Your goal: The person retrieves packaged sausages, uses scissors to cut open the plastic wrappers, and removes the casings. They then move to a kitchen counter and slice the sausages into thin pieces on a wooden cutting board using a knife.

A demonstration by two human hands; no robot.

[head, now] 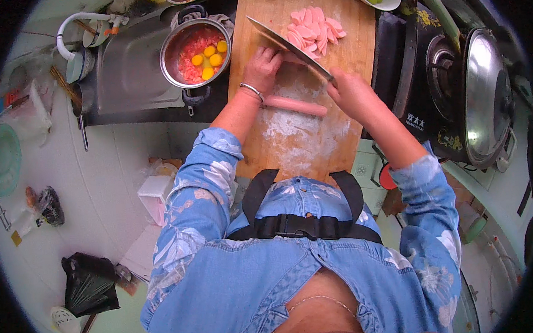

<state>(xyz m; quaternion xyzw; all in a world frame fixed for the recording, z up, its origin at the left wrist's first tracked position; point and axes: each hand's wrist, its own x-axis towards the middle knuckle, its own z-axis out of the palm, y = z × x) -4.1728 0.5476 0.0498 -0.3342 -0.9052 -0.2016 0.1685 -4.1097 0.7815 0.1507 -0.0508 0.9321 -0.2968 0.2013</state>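
Note:
My right hand (351, 91) grips the handle of a broad kitchen knife (290, 48), its blade slanting to the upper left across the wooden cutting board (359, 33). Just left of the blade, my left hand (262, 70) has its fingers curled on a pink sausage (291, 57), partly hidden by the hand and knife. Beyond the blade lies a heap of thin oval sausage slices (312, 28). Another pink sausage (295, 106) rests closer to me, its left end near my left wrist. White powdery patches (287, 134) mark the board around it.
Left of the board stands a steel pot (172, 42) holding chopped red pieces and several egg yolks. Behind it is a steel sink (130, 69). On the right are a gas stove (417, 93) and a large domed lid (486, 99). A bowl (393, 0) of green pieces sits at the far right corner.

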